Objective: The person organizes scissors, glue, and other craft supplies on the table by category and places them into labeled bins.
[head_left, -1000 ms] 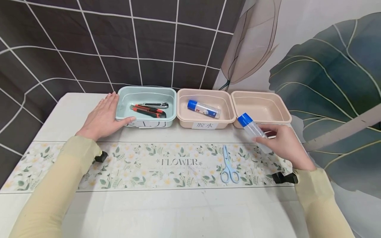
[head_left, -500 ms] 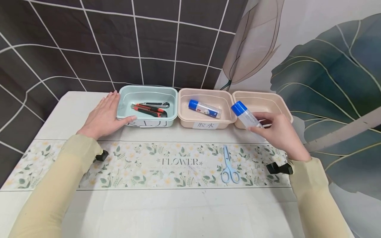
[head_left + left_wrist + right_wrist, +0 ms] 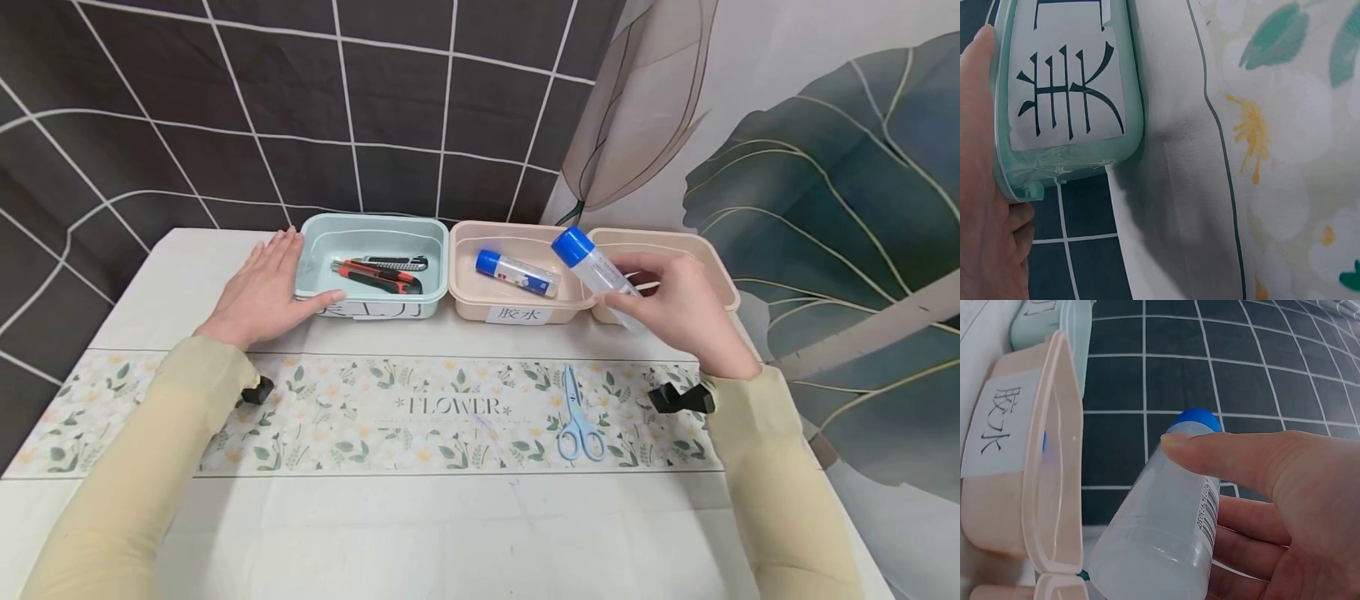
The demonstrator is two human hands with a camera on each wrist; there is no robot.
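My right hand grips a clear glue bottle between thumb and fingers, tilted with its blue cap up and to the left. It is above the right edge of the middle pink bin; in the right wrist view the bottle shows a barcode. A second glue bottle lies in that bin. My left hand rests with straight fingers along the left side of the light blue bin, thumb at its front rim. Several utility knives lie inside it.
A right-hand pink bin stands partly behind my right hand. Light blue scissors lie on the flowered band of the tablecloth. Behind the bins hangs a dark gridded cloth.
My right hand has carried the glue bottle up and to the left, from in front of the right-hand bin to the middle bin's right edge. The left hand stays in place.
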